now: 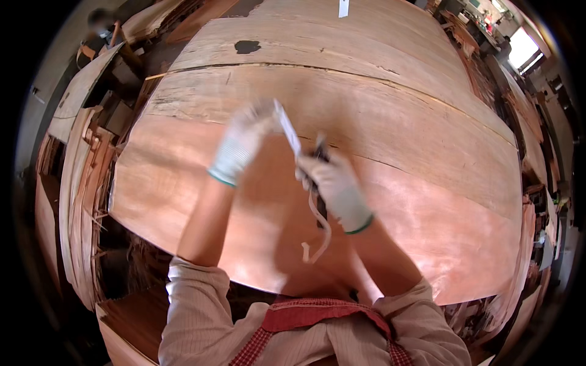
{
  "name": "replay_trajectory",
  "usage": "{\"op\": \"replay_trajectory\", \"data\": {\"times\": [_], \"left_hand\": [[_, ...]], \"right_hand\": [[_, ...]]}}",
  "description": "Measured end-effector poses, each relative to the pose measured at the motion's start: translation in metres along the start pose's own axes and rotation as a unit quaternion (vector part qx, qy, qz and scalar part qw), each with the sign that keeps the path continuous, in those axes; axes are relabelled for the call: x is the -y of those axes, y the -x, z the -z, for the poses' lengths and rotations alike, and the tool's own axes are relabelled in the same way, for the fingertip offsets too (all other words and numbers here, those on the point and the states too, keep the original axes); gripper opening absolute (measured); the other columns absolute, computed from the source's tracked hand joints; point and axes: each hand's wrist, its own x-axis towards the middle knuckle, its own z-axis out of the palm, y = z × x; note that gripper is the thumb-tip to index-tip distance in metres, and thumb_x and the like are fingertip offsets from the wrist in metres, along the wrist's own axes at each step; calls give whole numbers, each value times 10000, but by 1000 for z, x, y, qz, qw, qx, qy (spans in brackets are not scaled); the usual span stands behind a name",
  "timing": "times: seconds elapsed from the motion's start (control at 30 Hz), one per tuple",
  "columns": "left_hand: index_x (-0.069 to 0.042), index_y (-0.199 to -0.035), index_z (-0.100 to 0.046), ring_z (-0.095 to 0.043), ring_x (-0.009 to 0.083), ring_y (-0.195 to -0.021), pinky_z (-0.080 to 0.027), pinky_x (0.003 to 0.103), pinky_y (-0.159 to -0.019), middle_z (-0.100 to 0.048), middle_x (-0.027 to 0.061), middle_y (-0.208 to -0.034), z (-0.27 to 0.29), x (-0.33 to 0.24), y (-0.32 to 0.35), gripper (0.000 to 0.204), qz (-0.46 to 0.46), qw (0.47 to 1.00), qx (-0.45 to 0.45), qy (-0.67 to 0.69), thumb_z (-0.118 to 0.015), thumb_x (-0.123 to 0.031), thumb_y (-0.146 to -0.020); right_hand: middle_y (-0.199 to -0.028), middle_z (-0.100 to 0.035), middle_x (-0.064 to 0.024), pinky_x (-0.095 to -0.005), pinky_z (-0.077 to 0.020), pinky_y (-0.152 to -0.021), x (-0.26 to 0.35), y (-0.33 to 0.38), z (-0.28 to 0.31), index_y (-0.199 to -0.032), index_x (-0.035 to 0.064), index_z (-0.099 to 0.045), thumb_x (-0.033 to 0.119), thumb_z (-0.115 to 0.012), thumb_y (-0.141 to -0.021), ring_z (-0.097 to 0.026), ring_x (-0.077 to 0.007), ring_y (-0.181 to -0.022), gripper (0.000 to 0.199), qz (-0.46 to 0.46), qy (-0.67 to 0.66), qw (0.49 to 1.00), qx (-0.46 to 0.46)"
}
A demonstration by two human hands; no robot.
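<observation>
Both my hands wear white knitted gloves with green cuffs and are raised above the wood sheet [183, 177]. My left hand [241, 137] is smeared by motion; its closed fingers are at the upper end of a narrow white strip [288, 129]. The strip slants down to the fingertips of my right hand [339, 186]. That hand is wrapped round a dark, slim tool [321, 149], which sticks out above and below the fingers; its kind is too blurred to tell. A pale cord [322, 227] hangs from beneath the right hand in a loose curve.
A long dark split [305, 67] crosses the sheet, with a dark hole [247, 47] beyond it. A white tag [343, 8] lies at the far edge. Stacked veneer [82, 201] stands at the left, more [528, 244] at the right. Another person [101, 36] is at the far left.
</observation>
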Motion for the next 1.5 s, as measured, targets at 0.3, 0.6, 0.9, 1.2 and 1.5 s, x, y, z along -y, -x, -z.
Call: {"op": "replay_trajectory", "data": {"times": [0.3, 0.6, 0.9, 1.2, 1.5], "left_hand": [[-68, -922, -608, -567, 312, -1011, -428, 426, -883, -627, 114, -1043, -57, 120, -93, 93, -140, 899, -45, -412, -615, -111, -841], [-128, -1101, -608, -400, 291, -1290, -269, 451, -1095, -548, 88, -1265, -67, 161, -102, 309, -242, 805, -65, -538, -652, -246, -819], [-47, -1349, -454, -298, 237, -1388, -156, 406, -1170, -403, 100, -1452, -207, 172, -95, 530, -379, 693, 227, -569, -472, -376, -934], [-4, -1358, -437, -316, 251, -1377, -190, 405, -1161, -410, 127, -1445, -317, 142, -85, 566, -314, 747, 298, -505, -480, -380, -938], [13, -1224, -563, -417, 315, -1288, -246, 460, -1119, -542, 153, -1296, -409, 130, -70, 438, -324, 639, 338, -611, -518, -288, -909]], "right_hand": [[-718, -623, -70, -278, -431, -537, -173, -87, 91, -885, -28, -606, 143, -590, -898, -547, -129, -586, 172, -114, 83, 973, -183], [-691, -631, -157, -390, -473, -611, -188, -115, 143, -844, -31, -618, 216, -629, -840, -630, -267, -656, 248, 4, 431, 871, -236], [-628, -590, -66, -299, -412, -494, -156, -63, 251, -797, 0, -626, 233, -642, -874, -520, -139, -517, 246, -72, 138, 932, -328], [-814, -670, -225, -422, -510, -670, -123, -43, 385, -892, -13, -658, 253, -653, -812, -673, -330, -764, 277, -105, 250, 891, -364], [-771, -635, -169, -390, -494, -630, -72, 35, 450, -928, 29, -586, 241, -615, -890, -626, -319, -722, 218, -24, 371, 847, -380]]}}
